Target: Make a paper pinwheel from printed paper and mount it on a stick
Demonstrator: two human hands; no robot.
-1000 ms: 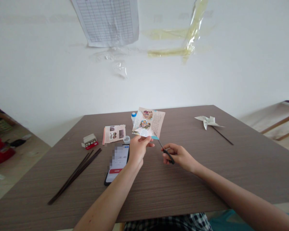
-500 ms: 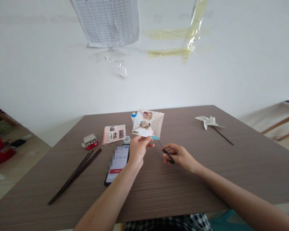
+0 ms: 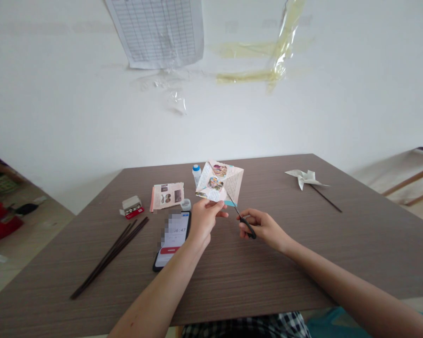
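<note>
Head view: the left hand (image 3: 202, 220) pinches a square of printed paper (image 3: 219, 183) in its fingers (image 3: 213, 204), above the worktop (image 3: 285, 277). The right hand (image 3: 264, 230) closes narrow around small black scissors (image 3: 246, 220), and the blade tips are at the paper's right edge.

- Left hand (image 3: 202, 220): pinches printed paper square (image 3: 220, 183), held up above table.
- Right hand (image 3: 264, 230): grips black-handled scissors (image 3: 246, 221), blades at paper's lower right edge.
- Wood-grain table (image 3: 268, 281): phone (image 3: 171, 239) just below left hand; blue-capped bottle (image 3: 196, 174), printed paper sheet (image 3: 168, 196), small red-and-white box (image 3: 131, 207), dark sticks (image 3: 109, 258).
- Far right: paper pinwheel (image 3: 305, 178) on stick.
</note>
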